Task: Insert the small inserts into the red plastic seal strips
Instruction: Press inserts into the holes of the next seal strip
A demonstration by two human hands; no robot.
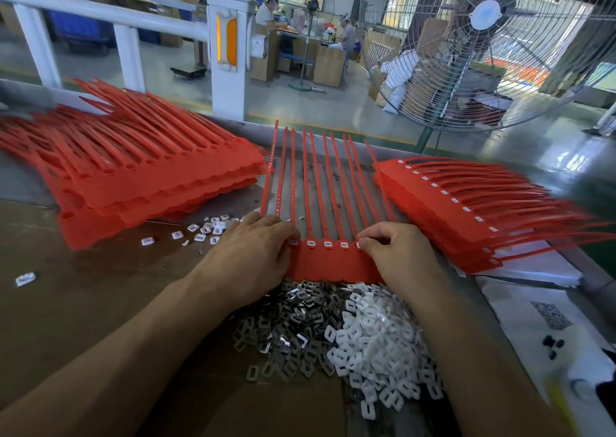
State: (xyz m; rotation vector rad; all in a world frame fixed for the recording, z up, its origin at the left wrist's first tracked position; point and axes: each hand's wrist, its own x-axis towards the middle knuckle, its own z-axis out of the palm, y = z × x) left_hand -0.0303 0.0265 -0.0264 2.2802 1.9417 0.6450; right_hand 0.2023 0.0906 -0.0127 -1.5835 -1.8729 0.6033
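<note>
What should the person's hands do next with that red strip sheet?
Probably press down the white insert pinched by the right hand: it sits at a socket on the red seal strip sheet, beside sockets already filled, while the left hand steadies the sheet.

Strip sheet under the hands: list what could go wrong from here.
1. The right hand pinches a white insert at the sheet's edge slot; pressed crooked, it may sit tilted or pop out.
2. The metal pile and white pile touch, so pieces could mix and the wrong one get picked.
3. The left hand covers several slots; an empty one there might be missed.
</note>
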